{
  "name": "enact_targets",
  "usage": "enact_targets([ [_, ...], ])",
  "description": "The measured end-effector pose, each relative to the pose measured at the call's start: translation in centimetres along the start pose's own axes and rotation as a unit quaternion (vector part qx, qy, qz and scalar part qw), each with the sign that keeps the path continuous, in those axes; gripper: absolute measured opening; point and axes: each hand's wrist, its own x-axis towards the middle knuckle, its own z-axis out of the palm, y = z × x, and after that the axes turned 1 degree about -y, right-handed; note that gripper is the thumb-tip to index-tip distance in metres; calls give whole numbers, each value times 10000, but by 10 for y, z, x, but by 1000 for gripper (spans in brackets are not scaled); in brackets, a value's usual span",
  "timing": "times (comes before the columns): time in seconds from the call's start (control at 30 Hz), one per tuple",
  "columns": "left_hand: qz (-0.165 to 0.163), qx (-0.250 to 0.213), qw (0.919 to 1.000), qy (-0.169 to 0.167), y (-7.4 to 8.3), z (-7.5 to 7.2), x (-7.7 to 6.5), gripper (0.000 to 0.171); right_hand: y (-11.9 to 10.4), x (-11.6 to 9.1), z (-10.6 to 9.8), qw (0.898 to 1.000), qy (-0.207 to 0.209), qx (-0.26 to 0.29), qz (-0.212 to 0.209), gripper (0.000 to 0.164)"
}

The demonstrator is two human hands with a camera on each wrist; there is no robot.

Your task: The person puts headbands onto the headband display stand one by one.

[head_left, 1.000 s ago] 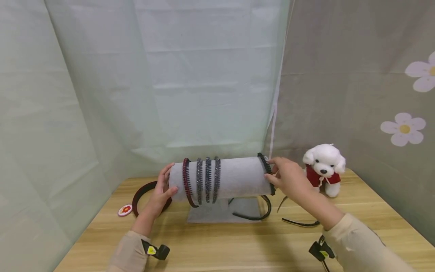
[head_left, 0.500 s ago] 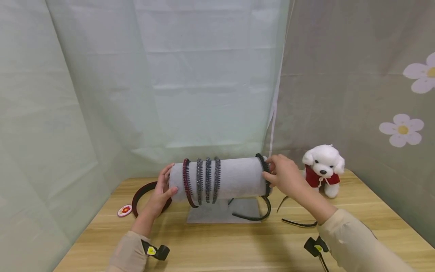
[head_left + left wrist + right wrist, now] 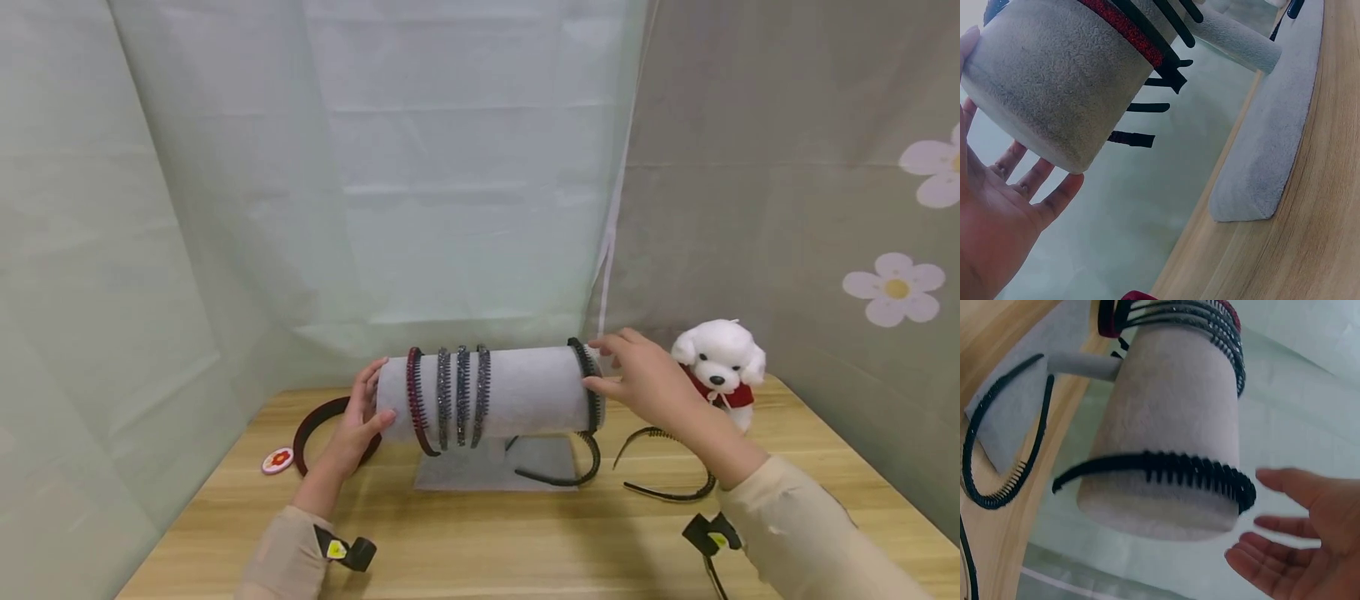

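Observation:
A grey plush headband display stand [image 3: 532,392] has a horizontal roll on a post and flat base. Round the roll's left part sit a dark red headband [image 3: 415,400] and several glittery toothed headbands [image 3: 462,396]. My left hand [image 3: 350,429] holds the roll's left end, thumb in front and fingers at the end face; its fingers [image 3: 1054,200] touch the plush rim in the left wrist view. A black toothed headband [image 3: 1191,472] wraps the roll near its right end. Beside it my right hand [image 3: 1310,531] has loosely bent fingers, with a gap between them and the headband.
On the wooden table [image 3: 480,550] lie a dark headband [image 3: 307,433] with a flower badge [image 3: 277,460] at left, a black toothed headband [image 3: 592,458] by the base, and another [image 3: 675,496] at right. A white plush dog [image 3: 720,354] sits behind my right arm.
The black headband has shifted slightly left along the roll. My right fingers, which were at it, have come off it a little to the right. The left hand keeps its place.

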Motion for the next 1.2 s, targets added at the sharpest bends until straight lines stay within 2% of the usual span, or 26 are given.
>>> enact_targets([
  [0.2, 40, -5, 10000, 10, 1, 1, 0, 66, 11, 4, -4, 9949, -675, 238, -708, 64],
  [0.4, 82, -52, 9999, -29, 2, 0, 1, 66, 19, 8, -6, 9888, -1172, 299, -868, 76],
  [0.67, 40, -88, 9999, -45, 3, 1, 0, 67, 24, 11, -1, 9849, -1281, 231, -1143, 69],
  [0.93, 138, -61, 9999, 4, 3, 1, 1, 66, 22, 16, 1, 9859, -1275, 182, -1066, 69],
  [1.2, -74, 76, 9999, 8, 1, 1, 0, 66, 20, 23, 4, 9861, -1362, 334, -890, 66],
])
